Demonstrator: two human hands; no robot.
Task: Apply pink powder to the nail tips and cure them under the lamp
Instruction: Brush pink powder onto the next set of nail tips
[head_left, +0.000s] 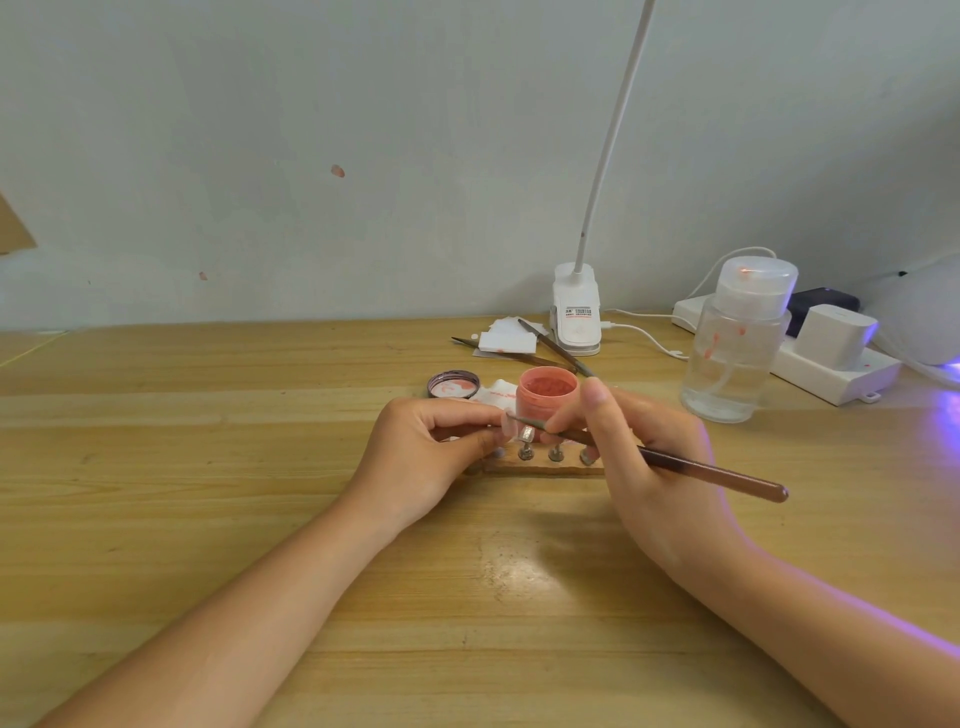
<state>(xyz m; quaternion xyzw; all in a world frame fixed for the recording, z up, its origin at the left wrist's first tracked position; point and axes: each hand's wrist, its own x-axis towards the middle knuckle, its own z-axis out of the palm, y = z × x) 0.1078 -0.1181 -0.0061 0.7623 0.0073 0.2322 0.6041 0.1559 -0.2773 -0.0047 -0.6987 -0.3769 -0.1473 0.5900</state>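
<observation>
white clip-on lamp base (575, 312) at 1 o'clock | small printed label, dark lines | too small to read | nothing else lettered

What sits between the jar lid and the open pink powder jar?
In the head view, a crumpled white wipe lies between the lid and the pink powder jar.

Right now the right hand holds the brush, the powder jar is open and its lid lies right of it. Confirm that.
Not quite. The head view shows the lid left of the jar, not right. The right hand does hold the brush, and the jar is open.
</observation>
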